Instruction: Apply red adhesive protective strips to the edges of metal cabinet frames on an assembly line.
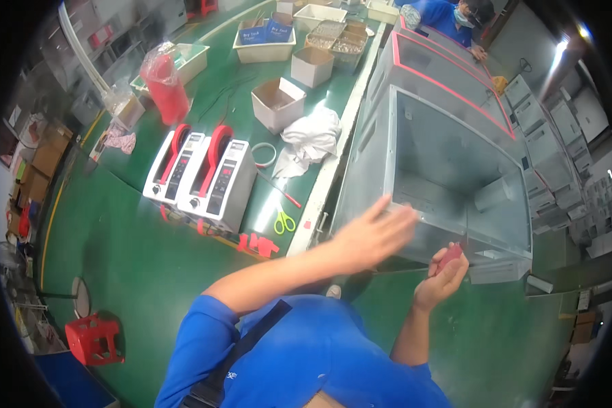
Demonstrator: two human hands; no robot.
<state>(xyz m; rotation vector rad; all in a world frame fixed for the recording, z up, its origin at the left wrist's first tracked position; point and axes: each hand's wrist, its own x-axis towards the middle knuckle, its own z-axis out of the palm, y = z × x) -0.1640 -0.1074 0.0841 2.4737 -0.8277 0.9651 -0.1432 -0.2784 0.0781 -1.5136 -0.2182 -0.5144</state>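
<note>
In front of me stands a grey metal cabinet (370,163) with its large opening facing up, and a pale cylinder (493,195) shows inside. My left hand (377,234) is over the cabinet's near left corner, fingers stretched out and somewhat blurred, with nothing seen in them. At the near edge, my right hand (445,279) is closed around a red-handled tool (449,256). A dark, narrow tip points up from it toward the rim; its exact kind is too small to make out. Bare metal shows along this cabinet's rim.
More cabinets edged with red strips (449,78) stand beyond, where a co-worker in blue (436,17) leans over. On the green table at left are two tape dispensers (214,180) with red tape, green scissors (284,221), a white cloth (309,141) and open boxes (277,105). A red stool (94,338) stands behind left.
</note>
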